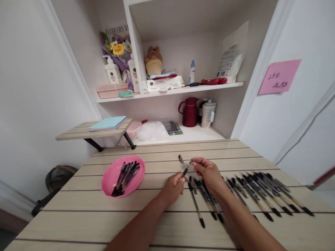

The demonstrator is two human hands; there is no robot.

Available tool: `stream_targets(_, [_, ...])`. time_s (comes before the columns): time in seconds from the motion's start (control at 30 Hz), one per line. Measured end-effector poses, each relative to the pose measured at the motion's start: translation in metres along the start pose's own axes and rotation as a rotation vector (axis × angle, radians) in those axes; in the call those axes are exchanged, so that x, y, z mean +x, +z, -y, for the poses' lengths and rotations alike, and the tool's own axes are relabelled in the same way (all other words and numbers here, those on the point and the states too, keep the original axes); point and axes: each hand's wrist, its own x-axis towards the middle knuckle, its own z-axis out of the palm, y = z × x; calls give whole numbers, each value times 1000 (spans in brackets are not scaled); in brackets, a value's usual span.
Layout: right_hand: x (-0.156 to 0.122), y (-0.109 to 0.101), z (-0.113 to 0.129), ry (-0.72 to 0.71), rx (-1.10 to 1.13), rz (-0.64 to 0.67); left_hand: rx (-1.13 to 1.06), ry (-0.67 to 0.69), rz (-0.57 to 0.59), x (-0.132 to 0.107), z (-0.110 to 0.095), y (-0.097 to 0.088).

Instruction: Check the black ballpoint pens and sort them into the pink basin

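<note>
My left hand is closed around a black gel pen, its uncapped tip pointing up and away from me. Just to the right, my right hand pinches a small silvery piece between thumb and fingertips, slightly apart from the pen's tip. A clear-and-black pen cap lies on the table beyond both hands. Under and beside my right forearm, several clear-barrelled pens with black ends lie in a row, with loose caps among them. Further right is another group of pens.
A pink scalloped bowl holding several black pens stands on the left of the slatted wooden table. Behind it, a small raised shelf carries coloured paper. A red jug and a cup stand at the back.
</note>
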Motion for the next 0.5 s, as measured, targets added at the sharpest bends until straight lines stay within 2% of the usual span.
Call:
stream_targets(0.23, [-3, 5, -4, -22, -50, 42, 13, 8, 8, 1, 3, 1])
stream_targets(0.5, [-5, 5, -10, -33, 13, 63, 41, 36, 18, 1, 5, 1])
